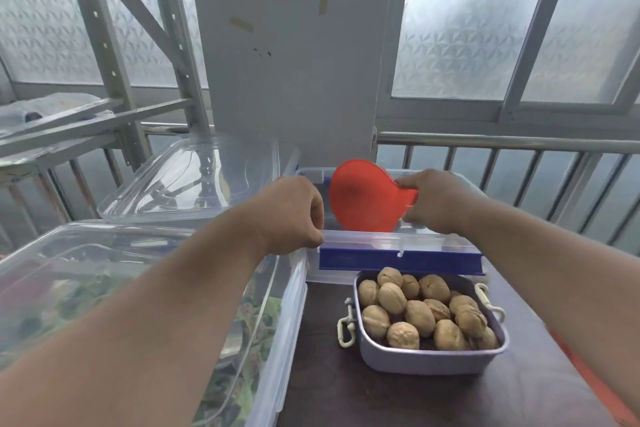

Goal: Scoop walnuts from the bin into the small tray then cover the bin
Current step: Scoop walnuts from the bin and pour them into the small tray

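Scooping looks finished: small tray (431,355) on the dark table (322,392), heaped with walnuts (420,314), just in front of the bin (398,241). Right hand (438,201) curled round the handle of the red scoop (363,199), held tilted over the open bin. Left hand (294,215) at the bin's near-left rim, fingers curled and pinching the edge. Bin contents hidden behind the scoop and blue latch (400,260). Next, probably: scoop set down or dropped inside, then the clear lid (194,184), lying to the left behind, lifted across and pressed onto the bin.
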The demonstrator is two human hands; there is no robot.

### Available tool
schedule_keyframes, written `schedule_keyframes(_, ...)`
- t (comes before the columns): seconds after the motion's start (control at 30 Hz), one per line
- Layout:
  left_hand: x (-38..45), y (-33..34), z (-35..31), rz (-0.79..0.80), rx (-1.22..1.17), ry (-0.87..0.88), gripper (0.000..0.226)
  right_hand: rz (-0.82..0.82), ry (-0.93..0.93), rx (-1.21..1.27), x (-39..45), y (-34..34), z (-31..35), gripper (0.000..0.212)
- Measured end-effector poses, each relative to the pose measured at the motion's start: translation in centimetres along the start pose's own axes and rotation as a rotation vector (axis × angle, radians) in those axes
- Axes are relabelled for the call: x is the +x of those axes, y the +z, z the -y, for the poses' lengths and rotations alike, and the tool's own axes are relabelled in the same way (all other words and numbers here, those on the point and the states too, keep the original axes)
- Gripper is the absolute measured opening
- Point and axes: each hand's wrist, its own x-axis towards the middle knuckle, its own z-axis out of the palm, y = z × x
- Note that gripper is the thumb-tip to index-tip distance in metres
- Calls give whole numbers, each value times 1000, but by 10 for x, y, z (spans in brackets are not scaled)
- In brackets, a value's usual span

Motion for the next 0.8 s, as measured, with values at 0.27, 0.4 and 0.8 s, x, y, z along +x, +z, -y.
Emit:
schedule_keyframes(0.27, -3, -3, -2, -34, 36, 32, 5, 238, -106, -146, 18, 13, 21, 61)
schedule_keyframes(0.4, -3, -4, -2, -34, 39, 42, 4, 363, -144, -118, 24, 17, 27, 126)
schedule_keyframes(0.8, -2, -3, -4, -28, 34, 19, 6, 731, -31, 10, 49, -14, 34, 119)
